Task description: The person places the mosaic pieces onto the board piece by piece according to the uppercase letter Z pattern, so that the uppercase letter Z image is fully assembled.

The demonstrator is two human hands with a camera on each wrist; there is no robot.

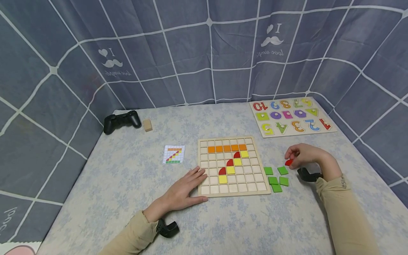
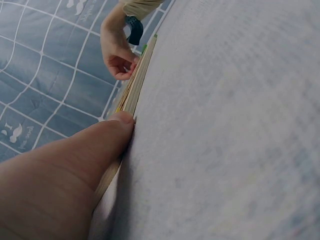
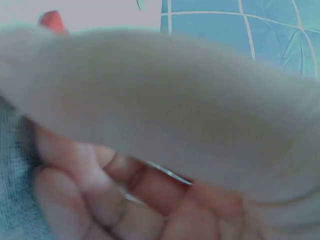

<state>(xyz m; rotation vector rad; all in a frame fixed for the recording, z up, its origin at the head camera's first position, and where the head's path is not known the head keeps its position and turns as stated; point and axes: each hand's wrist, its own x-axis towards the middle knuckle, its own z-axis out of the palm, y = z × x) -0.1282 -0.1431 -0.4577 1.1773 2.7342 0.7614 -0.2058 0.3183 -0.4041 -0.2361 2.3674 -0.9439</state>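
A square wooden grid board (image 1: 236,194) lies in the middle of the table. Its cells hold a row of orange squares (image 1: 227,148), a diagonal of yellow squares (image 1: 230,170) and three red rounded pieces (image 1: 230,162). My left hand (image 1: 183,189) rests at the board's left side with fingers extended; in the left wrist view its thumb (image 2: 95,150) touches the board's edge. To the right of the board, my right hand (image 1: 307,157) pinches a small red piece (image 1: 288,162). Several green squares (image 1: 273,180) lie between that hand and the board.
A pattern card (image 1: 173,154) lies left of the board. At the back left are a black game controller (image 1: 122,121) and a small wooden block (image 1: 147,125). A number-and-shape puzzle board (image 1: 291,117) occupies the back right. Curtains (image 1: 191,53) surround the table.
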